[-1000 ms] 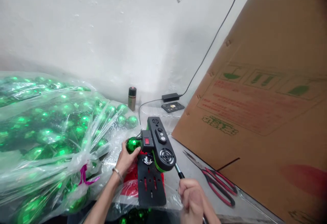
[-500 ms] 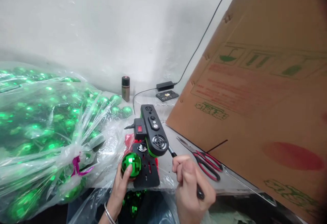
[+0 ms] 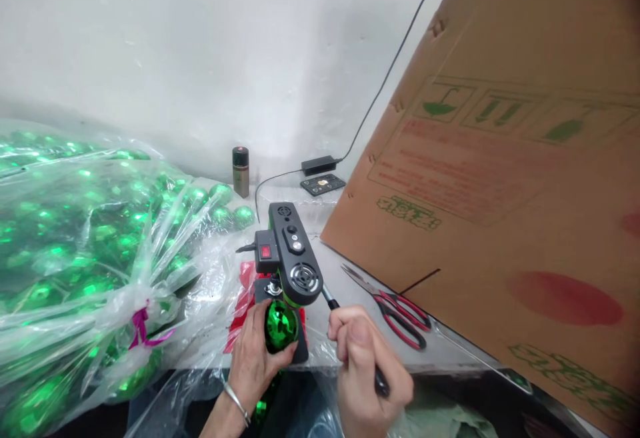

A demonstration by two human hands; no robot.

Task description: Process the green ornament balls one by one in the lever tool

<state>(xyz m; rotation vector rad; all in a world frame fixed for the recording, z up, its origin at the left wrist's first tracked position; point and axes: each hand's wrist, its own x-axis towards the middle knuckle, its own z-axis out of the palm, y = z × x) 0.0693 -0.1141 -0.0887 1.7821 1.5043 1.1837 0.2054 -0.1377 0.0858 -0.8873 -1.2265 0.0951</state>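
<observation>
A glossy green faceted ball (image 3: 281,326) sits over the black slotted base plate (image 3: 301,350), close in front of the rounded near end of the black, green-trimmed machine head (image 3: 295,251); whether ball and plate touch cannot be told. The left hand (image 3: 253,348) grips the ball from its left side, thumb along the near side. The right hand (image 3: 373,371) is closed around the black-handled metal lever (image 3: 331,302) at the machine's right; the two hands are apart. The plate's near end lies at the front edge of the pale grey tabletop (image 3: 336,275), a strip of which separates the machine from the red-and-black-handled scissors (image 3: 407,321). Behind the scissors, the large brown cardboard carton (image 3: 475,178) bounds the right side; its contents are not visible. Compared with half a second ago, the ball has moved from the plate's left edge to over the plate, and the left hand now wraps further round it; the right hand has remained on the lever. At left, the clear plastic bag (image 3: 145,301), gathered with a magenta tie (image 3: 141,328), contains many similar green balls (image 3: 90,288) and bulges to the table's front edge.
</observation>
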